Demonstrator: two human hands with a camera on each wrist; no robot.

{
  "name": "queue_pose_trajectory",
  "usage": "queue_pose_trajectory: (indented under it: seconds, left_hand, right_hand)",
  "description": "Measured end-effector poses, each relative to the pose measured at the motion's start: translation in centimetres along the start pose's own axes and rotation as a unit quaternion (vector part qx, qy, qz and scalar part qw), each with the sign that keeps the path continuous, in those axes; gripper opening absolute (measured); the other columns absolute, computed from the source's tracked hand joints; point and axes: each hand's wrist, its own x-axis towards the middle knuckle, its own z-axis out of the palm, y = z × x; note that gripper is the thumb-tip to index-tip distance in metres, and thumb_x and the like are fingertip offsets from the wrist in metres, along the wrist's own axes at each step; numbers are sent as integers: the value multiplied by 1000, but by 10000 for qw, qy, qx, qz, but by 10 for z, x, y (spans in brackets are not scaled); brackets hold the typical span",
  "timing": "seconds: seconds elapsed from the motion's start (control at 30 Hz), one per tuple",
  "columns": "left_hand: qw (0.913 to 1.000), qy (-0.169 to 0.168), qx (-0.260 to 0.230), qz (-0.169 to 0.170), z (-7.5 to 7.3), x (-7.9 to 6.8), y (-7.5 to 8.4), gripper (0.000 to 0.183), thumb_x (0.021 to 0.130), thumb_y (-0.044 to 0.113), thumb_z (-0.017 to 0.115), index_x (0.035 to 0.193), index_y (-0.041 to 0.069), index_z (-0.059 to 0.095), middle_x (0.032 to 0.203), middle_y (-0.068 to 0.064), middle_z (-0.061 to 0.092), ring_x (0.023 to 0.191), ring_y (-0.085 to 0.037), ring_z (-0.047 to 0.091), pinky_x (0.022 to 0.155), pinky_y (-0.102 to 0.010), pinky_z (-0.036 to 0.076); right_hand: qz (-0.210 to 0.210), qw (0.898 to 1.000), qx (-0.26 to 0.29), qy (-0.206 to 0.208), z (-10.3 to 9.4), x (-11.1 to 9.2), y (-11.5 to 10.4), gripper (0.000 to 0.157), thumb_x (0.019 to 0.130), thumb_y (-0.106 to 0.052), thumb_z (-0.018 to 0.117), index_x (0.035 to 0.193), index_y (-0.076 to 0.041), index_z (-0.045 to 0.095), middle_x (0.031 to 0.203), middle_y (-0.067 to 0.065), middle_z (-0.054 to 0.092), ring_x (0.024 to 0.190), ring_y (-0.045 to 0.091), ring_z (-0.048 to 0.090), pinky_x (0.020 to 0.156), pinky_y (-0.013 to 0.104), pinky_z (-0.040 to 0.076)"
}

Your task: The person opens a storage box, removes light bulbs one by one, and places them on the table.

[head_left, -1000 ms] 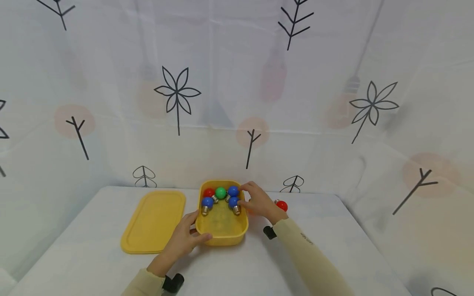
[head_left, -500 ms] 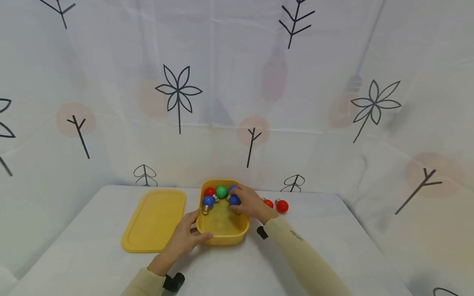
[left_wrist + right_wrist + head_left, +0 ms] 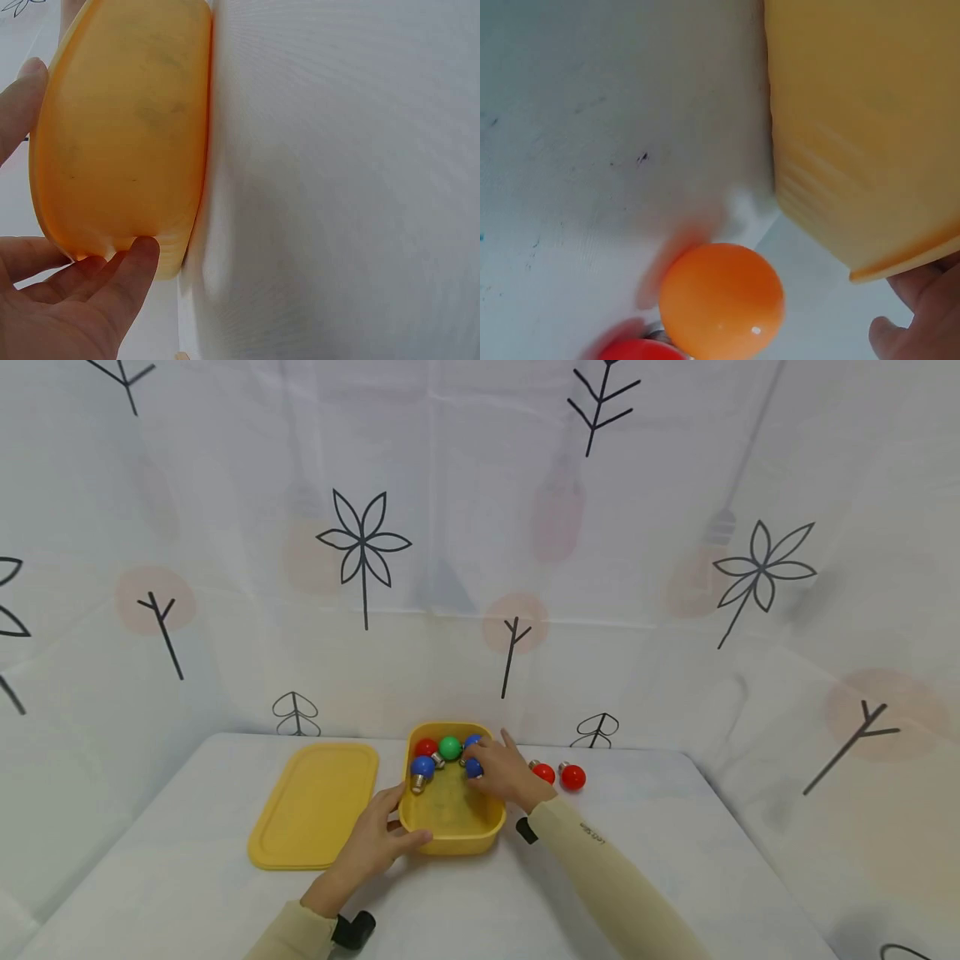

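Observation:
A yellow plastic box stands mid-table. My left hand grips its near left corner, thumb on the front rim and fingers against the side wall. Over the right rim, my right hand reaches in and pinches a blue light bulb between thumb and fingers. Just behind it lies another blue bulb, partly covered by the fingers. A red bulb, a green bulb and a third blue bulb lie in the box's far and left part. The right wrist view does not show these fingertips.
Left of the box lies a yellow lid. Two red bulbs rest on the white table to the right. An orange ball-shaped thing sits beside the box in the right wrist view. A patterned cloth hangs behind.
My right hand has moved left, from the box's right rim to further over the blue bulbs, uncovering a red bulb on the table. The left hand stays on the box.

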Motion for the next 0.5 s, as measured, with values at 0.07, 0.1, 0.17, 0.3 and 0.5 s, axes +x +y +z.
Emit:
queue_pose_trajectory:
  seconds: [0.07,0.1,0.17,0.3,0.5]
  left_hand:
    - [10000,7,28,25,1,0,-1,86,77,31,81,147,8,37,143,-15,40,123,-27,46,96,-35,49]
    - [10000,14,40,37,1,0,-2,86,77,31,81,147,7,36,143,-15,40,124,-27,46,96,-35,49]
    - [10000,35,34,57,1,0,-2,86,77,31,81,146,7,37,142,-16,40,123,-28,46,96,-36,50]
    - [10000,15,2,97,1,0,-1,85,78,30,80,146,7,37,142,-16,40,123,-29,47,96,-36,50]
    - [10000,-42,-21,69,0,0,2,85,78,30,80,147,6,36,143,-16,40,124,-29,46,97,-37,49]
  right_hand:
    - [-28,10000,80,-45,1,0,-2,40,84,-31,74,120,-15,64,128,4,57,125,25,47,117,54,12]
    - [-57,9999,132,-78,1,0,-3,39,85,-29,73,120,-15,64,126,3,57,122,24,48,116,52,19]
    - [-110,9995,268,-138,1,0,-5,39,86,-27,73,121,-15,63,123,2,56,116,22,51,112,46,32]
    - [-240,9974,642,-199,1,-1,-9,38,87,-22,71,123,-13,62,120,1,53,105,18,52,99,36,48]
    - [-160,9948,978,-244,2,1,-12,37,87,-19,71,122,-12,62,122,3,50,106,17,52,100,36,48]
